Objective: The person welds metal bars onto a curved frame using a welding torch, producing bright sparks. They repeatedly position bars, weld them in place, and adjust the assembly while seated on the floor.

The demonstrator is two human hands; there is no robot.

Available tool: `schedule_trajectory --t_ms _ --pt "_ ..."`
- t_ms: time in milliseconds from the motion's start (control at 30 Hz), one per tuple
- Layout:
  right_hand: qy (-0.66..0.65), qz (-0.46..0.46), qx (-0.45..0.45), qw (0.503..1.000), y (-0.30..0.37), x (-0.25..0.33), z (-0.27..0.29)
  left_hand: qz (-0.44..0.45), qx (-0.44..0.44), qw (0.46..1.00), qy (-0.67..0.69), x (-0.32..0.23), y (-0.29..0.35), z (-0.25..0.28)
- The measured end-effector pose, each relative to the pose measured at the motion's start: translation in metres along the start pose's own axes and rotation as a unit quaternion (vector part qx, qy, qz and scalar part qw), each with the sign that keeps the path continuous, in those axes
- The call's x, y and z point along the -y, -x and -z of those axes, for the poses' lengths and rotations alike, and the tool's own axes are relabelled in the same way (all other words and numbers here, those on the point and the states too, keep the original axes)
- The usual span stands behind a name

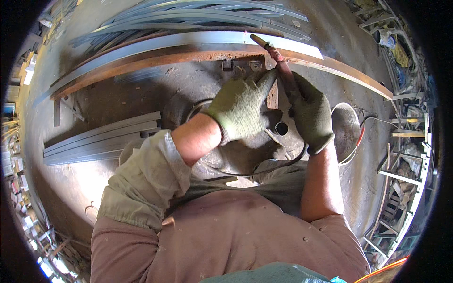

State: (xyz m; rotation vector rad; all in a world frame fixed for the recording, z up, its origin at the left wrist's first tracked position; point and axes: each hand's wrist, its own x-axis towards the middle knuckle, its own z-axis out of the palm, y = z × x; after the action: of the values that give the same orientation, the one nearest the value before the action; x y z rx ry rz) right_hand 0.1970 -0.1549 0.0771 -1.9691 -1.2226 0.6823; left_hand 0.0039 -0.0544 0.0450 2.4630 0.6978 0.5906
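My right hand (311, 113), in a grey-green knit glove, is closed round a welding torch (286, 75) with a reddish neck and a brass-coloured tip. The tip points up and left, over a pale flat steel length (198, 41) lying along a rusty beam (188, 55). My left hand (243, 104), gloved alike, is beside the torch. Its fingers stretch toward the torch's neck and seem to touch it, while the thumb stands apart. A black cable (278, 169) loops below my right wrist. Part of the torch's handle is hidden by my right glove.
Long steel lengths (198, 19) lie in a loose pile beyond the beam. Several steel tubes (104, 139) are stacked on the floor at left. A bucket (346, 127) stands right of my right hand. Metal frames (401, 177) line the right side.
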Motion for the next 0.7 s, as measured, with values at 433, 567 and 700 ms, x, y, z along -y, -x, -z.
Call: schedule_trajectory --t_ms 433,567,700 --pt "0.004 -0.013 0.005 1.000 -0.039 -0.011 -0.025 0.016 -0.022 0.992 0.127 0.023 -0.016 -0.023" --pt "-0.034 -0.013 -0.005 0.999 -0.044 -0.017 -0.025 0.022 -0.015 0.992 0.122 0.022 -0.020 -0.022" --pt "-0.032 -0.044 -0.022 0.998 -0.048 -0.020 -0.026 0.029 0.007 0.991 0.131 0.023 -0.026 -0.020"
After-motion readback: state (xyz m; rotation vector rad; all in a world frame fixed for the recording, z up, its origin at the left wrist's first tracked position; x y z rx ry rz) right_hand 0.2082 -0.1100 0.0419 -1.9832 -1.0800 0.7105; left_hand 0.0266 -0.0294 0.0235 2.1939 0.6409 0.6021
